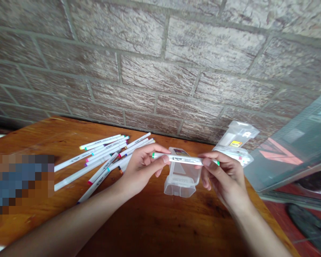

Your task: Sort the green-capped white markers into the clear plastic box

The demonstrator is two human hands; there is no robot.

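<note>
A white marker [186, 160] with green ends is held level between both hands above the table. My left hand [144, 166] pinches its left end between thumb and fingers. At the other end, my right hand [223, 171] grips it the same way, with the green tip poking out past the fingers. Behind and below the marker lies an open clear plastic case [179, 185], partly hidden by it. Left of my left hand, several white markers [107, 153] with coloured ends are spread in a loose pile.
A second clear case [237, 134] with a yellow label stands open at the right, with markers in it. The wooden table [155, 228] meets a stone-block wall [141, 82] at the back. A glass panel [289, 153] is on the right. A blurred-out patch covers the left edge.
</note>
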